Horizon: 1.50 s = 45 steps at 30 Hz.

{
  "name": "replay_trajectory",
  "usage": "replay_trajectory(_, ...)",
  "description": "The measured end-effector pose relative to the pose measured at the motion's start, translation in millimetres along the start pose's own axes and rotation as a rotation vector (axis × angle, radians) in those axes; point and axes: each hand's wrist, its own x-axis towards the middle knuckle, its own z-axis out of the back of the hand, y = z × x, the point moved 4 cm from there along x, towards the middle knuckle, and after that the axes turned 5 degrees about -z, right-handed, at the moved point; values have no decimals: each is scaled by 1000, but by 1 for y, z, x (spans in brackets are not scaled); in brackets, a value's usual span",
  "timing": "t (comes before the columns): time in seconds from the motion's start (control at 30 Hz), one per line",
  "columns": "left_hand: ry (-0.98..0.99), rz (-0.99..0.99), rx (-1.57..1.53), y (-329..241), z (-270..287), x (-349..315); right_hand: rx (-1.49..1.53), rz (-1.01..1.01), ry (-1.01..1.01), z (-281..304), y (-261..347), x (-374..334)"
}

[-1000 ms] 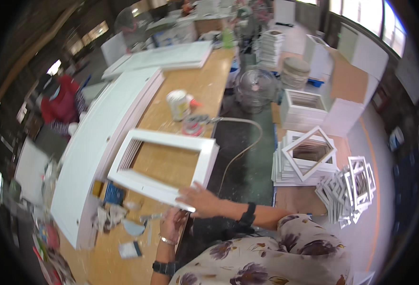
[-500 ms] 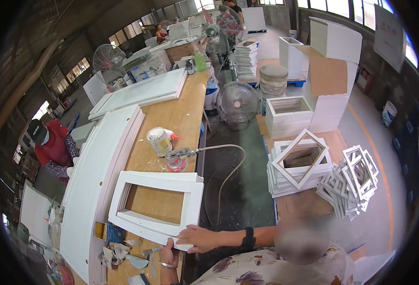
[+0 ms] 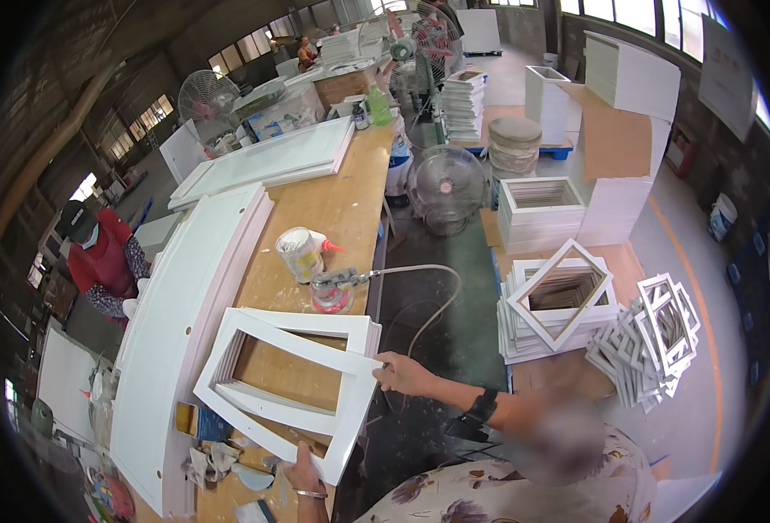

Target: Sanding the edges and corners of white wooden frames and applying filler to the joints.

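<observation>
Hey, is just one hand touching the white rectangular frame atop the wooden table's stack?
No, the left hand holds the white rectangular frame at its near edge and the right hand at its right corner.

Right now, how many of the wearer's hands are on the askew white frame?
2: the right hand at the far right corner of the askew white frame, and the left hand at its near edge. Some fingers are hidden.

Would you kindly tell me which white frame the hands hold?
The topmost white frame on the wooden table, askew over its stack, left hand at its near edge, right hand at its right corner.
</observation>
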Motion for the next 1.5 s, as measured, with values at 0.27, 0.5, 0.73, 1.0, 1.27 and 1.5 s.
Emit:
replay_trajectory(0.27,22,-213,264,-39,39,-41,307,-127,367,-16,-1,-13)
replay_trajectory(0.5,-98,-345,324,-79,137,-91,-189,-13,784,-111,25,-41)
replay_trajectory(0.73,-345,-262,237,-66,259,-174,-343,-115,1039,-225,50,-93)
replay_trajectory(1.0,-569,-156,150,-40,365,-270,-272,-222,1276,-357,-13,-144)
replay_trajectory(1.27,-728,-261,415,12,444,-332,-314,-296,1367,-445,-12,-200)
replay_trajectory(1.5,-731,20,242,53,472,-362,-754,712,745,-523,64,-172)
